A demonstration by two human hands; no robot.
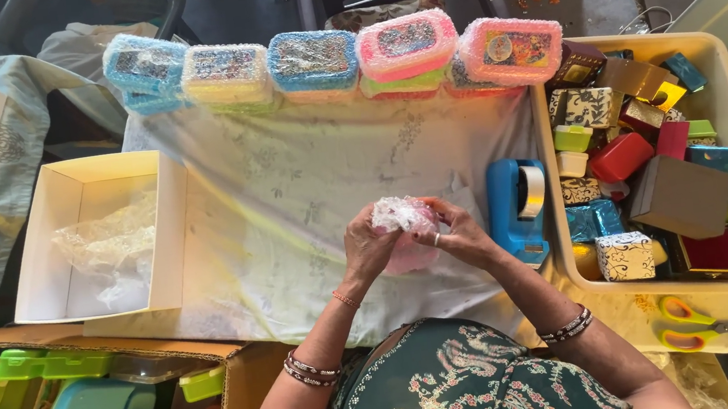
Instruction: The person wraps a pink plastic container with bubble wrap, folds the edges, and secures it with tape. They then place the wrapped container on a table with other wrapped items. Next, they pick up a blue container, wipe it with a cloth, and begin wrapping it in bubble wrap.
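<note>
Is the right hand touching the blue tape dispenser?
Apart. The head view shows the right hand on the bubble-wrapped pink item, with a strip of white cloth visible between it and the blue tape dispenser.

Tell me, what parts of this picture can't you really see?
- Head view: the pink thing held in bubble wrap; the wrap, left hand and right hand cover most of it.
- Head view: the wrapped boxes in the row; the wrap blurs what is inside.
- Head view: the cardboard box of containers, cut off by the bottom edge.
</note>
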